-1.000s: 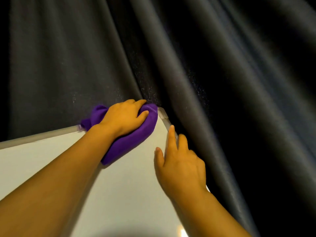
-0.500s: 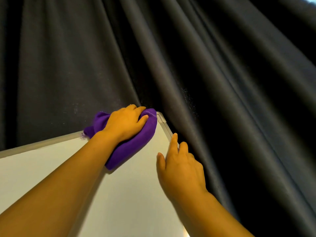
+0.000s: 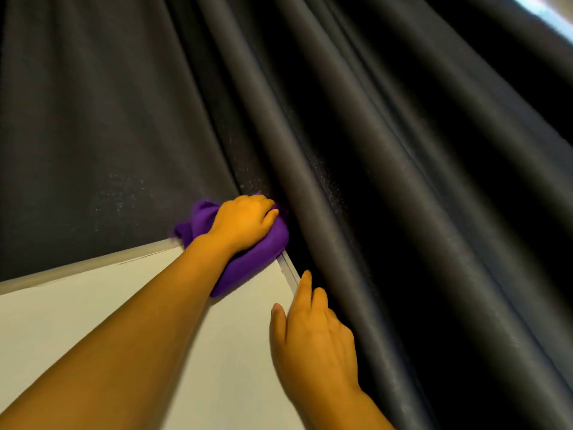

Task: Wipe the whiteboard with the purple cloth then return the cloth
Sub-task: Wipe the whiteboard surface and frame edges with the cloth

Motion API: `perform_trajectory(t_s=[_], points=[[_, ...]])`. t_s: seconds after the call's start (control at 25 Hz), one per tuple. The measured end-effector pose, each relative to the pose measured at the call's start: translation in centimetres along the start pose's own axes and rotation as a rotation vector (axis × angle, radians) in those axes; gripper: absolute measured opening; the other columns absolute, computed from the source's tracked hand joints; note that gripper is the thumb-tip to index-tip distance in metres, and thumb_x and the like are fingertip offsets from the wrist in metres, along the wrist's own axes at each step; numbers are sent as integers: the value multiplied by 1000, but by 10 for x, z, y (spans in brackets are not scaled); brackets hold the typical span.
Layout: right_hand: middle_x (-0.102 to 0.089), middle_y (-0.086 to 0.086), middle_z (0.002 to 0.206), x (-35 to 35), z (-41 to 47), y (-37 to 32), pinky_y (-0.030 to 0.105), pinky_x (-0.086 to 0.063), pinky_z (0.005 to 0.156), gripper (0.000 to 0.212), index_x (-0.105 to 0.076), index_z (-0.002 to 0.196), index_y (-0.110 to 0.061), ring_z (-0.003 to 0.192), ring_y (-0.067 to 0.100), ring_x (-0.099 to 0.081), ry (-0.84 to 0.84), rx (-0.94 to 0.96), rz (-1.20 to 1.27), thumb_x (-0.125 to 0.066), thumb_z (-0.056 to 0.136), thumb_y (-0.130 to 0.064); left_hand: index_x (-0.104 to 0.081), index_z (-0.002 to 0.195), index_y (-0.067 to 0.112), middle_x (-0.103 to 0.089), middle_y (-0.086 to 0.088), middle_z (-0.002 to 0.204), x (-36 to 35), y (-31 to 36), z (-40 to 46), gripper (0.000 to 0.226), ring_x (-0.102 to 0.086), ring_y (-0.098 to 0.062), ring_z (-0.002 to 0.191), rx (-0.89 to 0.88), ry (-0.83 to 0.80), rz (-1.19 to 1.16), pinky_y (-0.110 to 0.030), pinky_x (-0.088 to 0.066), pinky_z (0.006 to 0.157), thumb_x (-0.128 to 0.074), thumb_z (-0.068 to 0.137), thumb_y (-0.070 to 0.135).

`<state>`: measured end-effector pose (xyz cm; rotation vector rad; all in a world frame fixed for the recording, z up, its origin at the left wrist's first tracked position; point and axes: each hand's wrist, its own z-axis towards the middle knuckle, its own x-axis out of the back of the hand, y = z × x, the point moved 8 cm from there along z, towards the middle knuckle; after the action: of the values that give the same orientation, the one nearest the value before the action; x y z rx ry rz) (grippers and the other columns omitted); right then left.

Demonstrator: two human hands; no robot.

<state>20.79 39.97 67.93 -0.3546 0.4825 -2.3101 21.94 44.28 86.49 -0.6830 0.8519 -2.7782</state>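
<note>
The whiteboard (image 3: 245, 352) fills the lower left, a blank white surface with a pale metal frame. My left hand (image 3: 242, 225) is shut on the bunched purple cloth (image 3: 248, 270) and presses it onto the board's top right corner, which the cloth covers. My right hand (image 3: 313, 336) holds the board's right edge just below the cloth. Its thumb lies on the white face, its index finger runs along the frame, and the other fingers go round the edge out of sight.
A dark grey curtain (image 3: 387, 181) hangs in heavy folds right behind and beside the board, touching its right edge. A sliver of bright light (image 3: 548, 13) shows at the top right corner.
My left hand has pushed the cloth up and right, so it now covers the board's corner. The right hand stays on the edge. The view has tilted up slightly.
</note>
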Motion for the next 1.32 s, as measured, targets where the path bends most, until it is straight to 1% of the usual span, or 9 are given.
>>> perform_trajectory(t_s=[0.16, 0.32, 0.64, 0.96, 1.08, 1.16, 1.2, 1.24, 1.32], points=[[-47, 2, 127, -9, -15, 13, 23, -45, 63, 82, 24, 138, -17, 93, 13, -58, -41, -44, 18, -28, 89, -56, -60, 111, 22, -65, -2, 112, -26, 25, -10, 39, -51, -21, 104, -227, -111, 87, -39, -40, 88, -31, 95, 41], [-52, 0, 115, -16, -50, 27, 20, -38, 53, 96, 56, 111, -26, 79, 10, -56, -137, -103, -23, -30, 86, -60, -58, 119, 24, -64, -2, 119, -39, 44, -43, 47, -51, -20, 113, -330, -168, 20, -41, -36, 101, -25, 93, 45], [-47, -4, 124, -24, -123, 64, 14, -46, 75, 87, 61, 91, -31, 85, 2, -53, -452, -248, -11, -20, 87, -61, -35, 136, 40, -52, 8, 134, -62, 93, -132, 52, -39, -14, 127, -400, -342, -41, -37, -22, 110, -16, 89, 52], [-49, -7, 124, 14, -163, 67, 14, -45, 68, 77, 56, 105, -37, 87, 5, -54, -295, -276, 4, -19, 91, -51, -53, 122, 36, -58, 6, 126, -37, 132, -180, 46, -43, -20, 125, -496, -257, -80, -44, -29, 106, -26, 90, 54], [-48, -2, 129, 25, -188, 74, 20, -47, 72, 66, 36, 130, -29, 100, 9, -56, -287, -300, -44, -15, 93, -48, -52, 123, 35, -56, 3, 129, -45, 165, -211, 46, -43, -24, 126, -547, -316, -60, -47, -27, 107, -25, 91, 52], [-59, 3, 119, 34, -200, 79, 26, -49, 74, 60, -4, 145, -17, 94, 16, -61, -306, -317, -166, -21, 94, -44, -49, 126, 34, -54, 3, 133, -48, 175, -221, 48, -40, -24, 128, -554, -349, -50, -47, -25, 108, -23, 90, 51], [-67, 6, 104, 38, -205, 80, 30, -50, 71, 53, -33, 137, -14, 83, 19, -65, -305, -297, -224, -33, 93, -42, -47, 127, 34, -52, 3, 134, -49, 175, -220, 49, -40, -24, 128, -559, -356, -41, -47, -25, 108, -21, 90, 51], [-71, 6, 84, 46, -210, 82, 31, -52, 64, 39, -57, 116, -13, 67, 20, -66, -257, -272, -276, -49, 88, -40, -46, 128, 34, -51, 3, 135, -48, 174, -217, 50, -39, -23, 128, -564, -354, -34, -46, -25, 108, -19, 90, 51], [-64, 2, 55, 57, -213, 81, 27, -49, 47, 21, -65, 79, -16, 43, 19, -58, -141, -193, -356, -68, 73, -36, -47, 128, 33, -50, 2, 136, -46, 159, -202, 52, -39, -23, 128, -519, -347, -18, -46, -28, 106, -17, 89, 51]])
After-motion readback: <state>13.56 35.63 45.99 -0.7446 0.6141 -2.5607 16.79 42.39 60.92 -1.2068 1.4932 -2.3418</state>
